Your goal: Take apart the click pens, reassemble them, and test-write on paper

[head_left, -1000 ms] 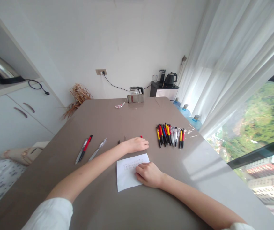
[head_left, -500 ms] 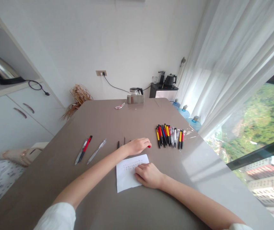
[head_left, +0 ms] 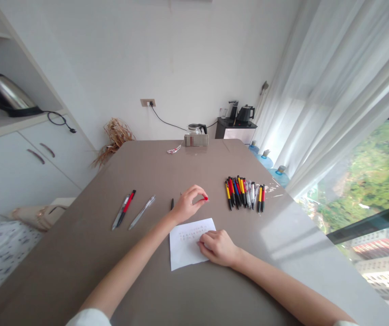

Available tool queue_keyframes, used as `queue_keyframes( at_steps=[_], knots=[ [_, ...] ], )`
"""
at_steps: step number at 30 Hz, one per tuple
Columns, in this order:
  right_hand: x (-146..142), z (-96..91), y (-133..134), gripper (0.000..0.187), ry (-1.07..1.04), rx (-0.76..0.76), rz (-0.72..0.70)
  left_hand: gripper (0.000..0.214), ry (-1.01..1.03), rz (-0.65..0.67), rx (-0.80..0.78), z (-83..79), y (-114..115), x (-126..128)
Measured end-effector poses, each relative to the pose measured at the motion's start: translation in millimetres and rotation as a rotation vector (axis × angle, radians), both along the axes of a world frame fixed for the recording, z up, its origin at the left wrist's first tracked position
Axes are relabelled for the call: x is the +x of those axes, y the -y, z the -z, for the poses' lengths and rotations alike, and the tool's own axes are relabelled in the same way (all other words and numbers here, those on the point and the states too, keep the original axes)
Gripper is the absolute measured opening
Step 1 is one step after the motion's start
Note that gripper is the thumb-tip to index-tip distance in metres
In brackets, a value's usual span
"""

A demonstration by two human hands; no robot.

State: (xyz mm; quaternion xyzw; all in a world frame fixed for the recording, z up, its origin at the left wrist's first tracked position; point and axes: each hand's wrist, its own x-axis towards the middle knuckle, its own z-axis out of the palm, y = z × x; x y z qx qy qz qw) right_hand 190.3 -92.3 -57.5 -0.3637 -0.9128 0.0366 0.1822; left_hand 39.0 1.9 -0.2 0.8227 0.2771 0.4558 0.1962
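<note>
My left hand (head_left: 187,204) is raised over the table beyond the paper, pinching a small red piece (head_left: 206,198) between thumb and fingertips. On the sheet of white paper (head_left: 185,256), which carries rows of handwriting, rests my right hand (head_left: 218,247). Its fingers are curled in, and whatever they hold, if anything, is hidden. A dark slim pen part (head_left: 172,204) lies just left of my left hand, with another small bit partly hidden behind that hand.
Several pens (head_left: 243,192) in yellow, red, blue and white lie in a row at the right. A red-and-black pen (head_left: 126,208) and clear pens (head_left: 141,213) are at the left. A box (head_left: 196,140) and a glass pot (head_left: 194,129) stand at the far edge.
My left hand has lifted and drawn slightly back, the red piece still in its pinch and the fingers more arched. My right hand stays on the paper. The view has shifted a little.
</note>
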Motion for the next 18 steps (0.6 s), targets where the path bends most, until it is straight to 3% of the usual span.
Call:
queue_keyframes(
  at_steps=[5,10,15,18],
  knots=[
    [3.9,-11.0,-14.0,0.022,-0.063,-0.017,0.178,0.007,0.042,-0.037,-0.02,2.7,5.4,-10.5],
    [10.0,-36.4,-62.2,0.02,0.016,-0.139,0.43,0.008,0.088,-0.099,-0.083,-0.3,6.4,-22.8],
    [4.1,-59.7,-122.1,0.022,0.196,-0.382,0.385,0.014,0.154,-0.189,-0.213,-1.4,-1.3,-40.1],
    [-11.6,-62.3,-142.2,0.027,0.115,-0.411,0.372,0.016,0.197,-0.211,-0.257,1.4,-4.3,-48.6]
  ],
)
